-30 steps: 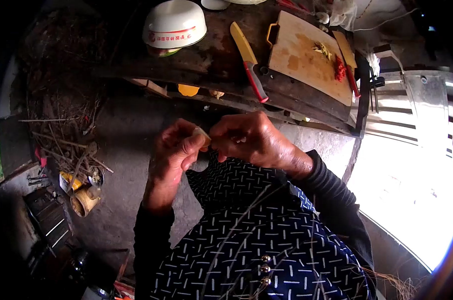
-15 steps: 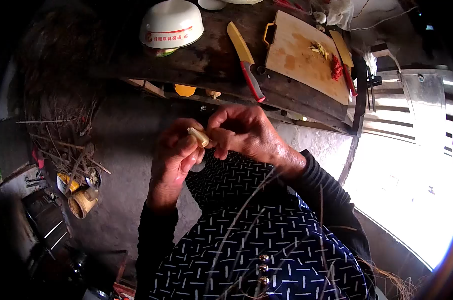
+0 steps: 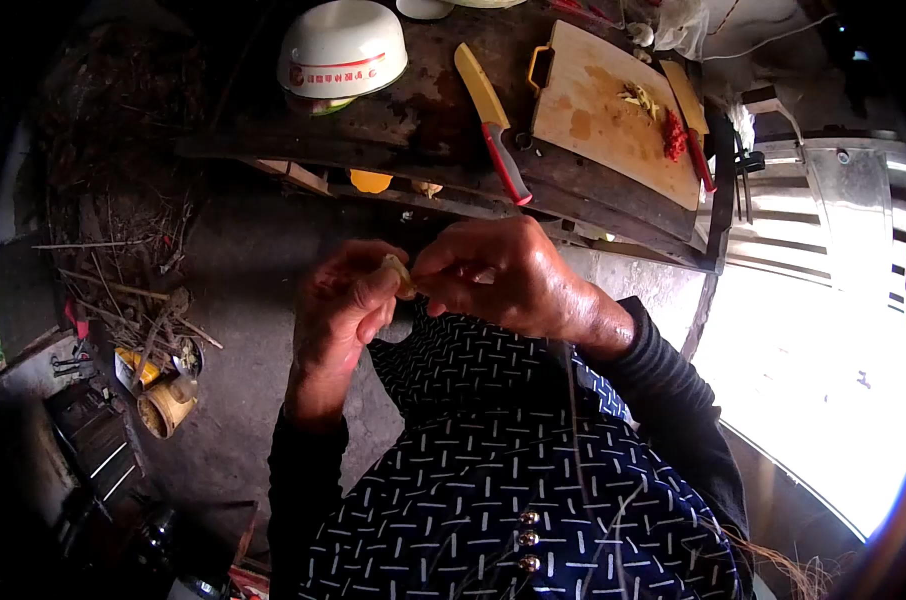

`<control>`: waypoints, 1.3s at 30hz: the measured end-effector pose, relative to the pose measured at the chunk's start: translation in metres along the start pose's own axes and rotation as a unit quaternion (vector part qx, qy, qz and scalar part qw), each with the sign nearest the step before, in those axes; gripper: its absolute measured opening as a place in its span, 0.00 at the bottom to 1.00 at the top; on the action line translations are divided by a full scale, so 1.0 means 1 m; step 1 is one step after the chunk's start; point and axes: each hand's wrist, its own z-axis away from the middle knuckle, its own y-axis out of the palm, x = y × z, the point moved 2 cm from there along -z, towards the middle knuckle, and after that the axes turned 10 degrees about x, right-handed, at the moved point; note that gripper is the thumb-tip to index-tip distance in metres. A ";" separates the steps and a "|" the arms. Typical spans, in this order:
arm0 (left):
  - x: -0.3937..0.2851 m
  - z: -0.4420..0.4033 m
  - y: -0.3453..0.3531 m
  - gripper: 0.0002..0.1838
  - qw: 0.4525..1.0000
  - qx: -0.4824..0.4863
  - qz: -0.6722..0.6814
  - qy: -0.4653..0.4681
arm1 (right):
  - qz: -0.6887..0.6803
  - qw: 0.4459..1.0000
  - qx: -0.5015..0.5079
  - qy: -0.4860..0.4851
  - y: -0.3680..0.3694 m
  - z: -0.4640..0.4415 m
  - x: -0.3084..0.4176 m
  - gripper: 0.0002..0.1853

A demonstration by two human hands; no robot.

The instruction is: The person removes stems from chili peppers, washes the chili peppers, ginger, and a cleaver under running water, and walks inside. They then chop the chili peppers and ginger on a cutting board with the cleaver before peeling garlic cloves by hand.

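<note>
A small pale garlic clove [image 3: 403, 275], partly covered by fingers, is pinched between the thumb and fingers of my left hand [image 3: 348, 295]. My right hand [image 3: 503, 275] is closed too, its thumb and fingertips pressed together at the clove's right edge. A small light patch shows among the right fingers; I cannot tell what it is. Both hands are held in front of my patterned apron [image 3: 493, 400], below the table's front edge.
On the dark wooden table [image 3: 423, 150] are an upturned white enamel bowl [image 3: 343, 45], a knife [image 3: 491, 120] and a cutting board [image 3: 598, 120]. The board holds chopped red pieces [image 3: 674, 135], yellowish slices [image 3: 638, 98] and a second knife [image 3: 685, 110]. Sticks [image 3: 123, 290] lie at left.
My hands have drawn slightly apart, the left moving left and the right moving right. The right hand has turned, and less of the clove shows now.
</note>
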 end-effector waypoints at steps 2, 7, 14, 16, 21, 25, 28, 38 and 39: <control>0.000 -0.001 -0.001 0.12 1.000 0.012 0.014 0.003 | 0.092 0.991 -0.012 -0.099 0.000 0.000 0.003 0.07; 0.000 -0.003 -0.003 0.10 0.998 0.014 0.048 -0.026 | 0.198 0.968 -0.057 -0.144 0.004 0.000 0.008 0.07; 0.003 -0.003 -0.008 0.09 0.996 0.016 -0.004 -0.089 | 0.371 0.901 -0.011 -0.223 0.005 -0.001 0.009 0.12; 0.010 -0.005 -0.013 0.10 0.994 0.045 0.026 -0.098 | 0.404 0.891 0.012 -0.206 0.006 -0.001 0.008 0.13; 0.017 -0.005 -0.015 0.09 0.993 0.060 0.032 -0.092 | 0.456 0.863 0.059 -0.210 0.004 -0.001 0.003 0.15; 0.010 -0.007 -0.012 0.09 0.991 0.101 0.001 -0.088 | 0.385 0.892 0.032 -0.233 0.002 -0.002 0.000 0.14; 0.001 -0.004 -0.010 0.10 0.985 0.098 -0.024 -0.141 | 0.281 0.930 0.048 -0.231 0.000 -0.003 0.005 0.12; 0.011 -0.001 -0.010 0.21 0.997 0.066 -0.045 -0.014 | -0.094 0.992 0.009 0.085 0.004 0.001 -0.006 0.13; 0.012 -0.001 -0.010 0.21 0.997 0.066 -0.044 -0.014 | -0.094 0.992 0.010 0.085 0.004 0.001 -0.006 0.13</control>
